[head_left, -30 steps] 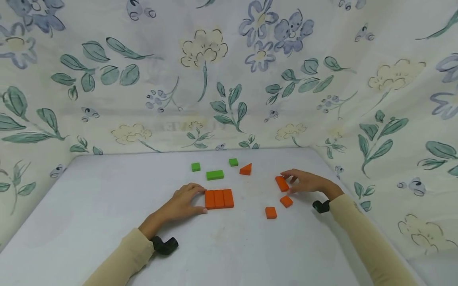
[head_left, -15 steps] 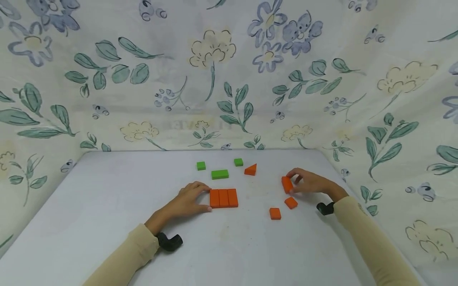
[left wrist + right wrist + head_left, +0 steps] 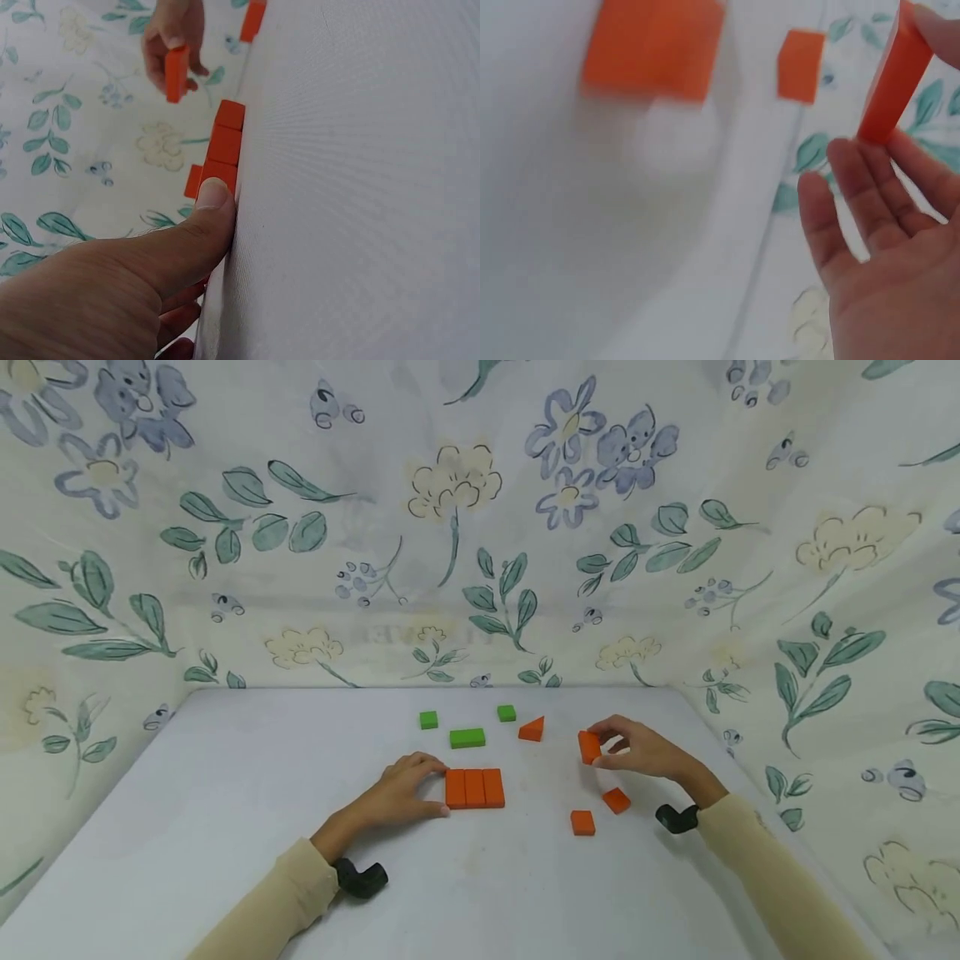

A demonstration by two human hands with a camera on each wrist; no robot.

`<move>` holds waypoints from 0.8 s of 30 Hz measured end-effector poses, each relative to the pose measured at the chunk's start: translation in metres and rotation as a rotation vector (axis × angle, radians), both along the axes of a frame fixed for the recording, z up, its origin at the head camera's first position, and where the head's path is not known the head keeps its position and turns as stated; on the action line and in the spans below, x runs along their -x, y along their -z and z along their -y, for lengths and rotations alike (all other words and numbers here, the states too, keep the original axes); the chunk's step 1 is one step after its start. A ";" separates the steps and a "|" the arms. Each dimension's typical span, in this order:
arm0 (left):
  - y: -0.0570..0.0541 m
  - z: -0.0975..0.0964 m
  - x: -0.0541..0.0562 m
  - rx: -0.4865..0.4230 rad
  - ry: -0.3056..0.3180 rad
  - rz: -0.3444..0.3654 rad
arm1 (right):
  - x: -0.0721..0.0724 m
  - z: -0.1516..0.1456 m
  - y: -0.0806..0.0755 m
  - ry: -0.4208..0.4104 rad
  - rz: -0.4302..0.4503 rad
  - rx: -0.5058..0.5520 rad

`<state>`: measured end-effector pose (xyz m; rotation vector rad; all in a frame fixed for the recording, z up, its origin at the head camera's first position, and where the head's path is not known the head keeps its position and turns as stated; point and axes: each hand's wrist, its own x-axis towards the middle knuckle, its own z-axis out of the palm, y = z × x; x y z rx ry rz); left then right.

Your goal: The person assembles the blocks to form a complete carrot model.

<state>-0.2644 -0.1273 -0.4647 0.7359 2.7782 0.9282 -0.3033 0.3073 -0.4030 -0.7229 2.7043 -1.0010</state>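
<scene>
While our left hand (image 3: 396, 792) grips three adjoining orange blocks (image 3: 475, 788) at their left end on the white table (image 3: 480, 902), our right hand (image 3: 647, 752) pinches a single orange block (image 3: 589, 747) above it.

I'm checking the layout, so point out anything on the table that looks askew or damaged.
Nothing looks damaged. One small orange block near the right hand sits askew, turned at an angle, while the three orange blocks at the left hand form a neat row.

Pale cloth backdrop (image 3: 300, 585), printed blue flowers (image 3: 567, 500), green leaves (image 3: 271, 533), 1 white tabletop (image 3: 510, 893) below
</scene>
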 end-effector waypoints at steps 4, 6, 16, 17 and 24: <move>0.001 0.000 -0.002 -0.012 -0.003 -0.017 | -0.008 0.017 -0.002 -0.015 -0.054 0.015; 0.000 0.001 -0.004 -0.016 -0.009 -0.014 | -0.012 0.025 -0.003 -0.026 -0.056 0.020; 0.002 0.001 -0.004 -0.018 0.015 -0.033 | -0.022 0.049 -0.008 -0.060 -0.054 0.026; 0.002 0.001 -0.004 -0.019 0.020 -0.035 | -0.023 0.050 -0.009 -0.063 -0.058 0.025; 0.003 0.001 -0.003 -0.012 0.021 -0.033 | -0.030 0.064 -0.006 -0.060 -0.056 0.024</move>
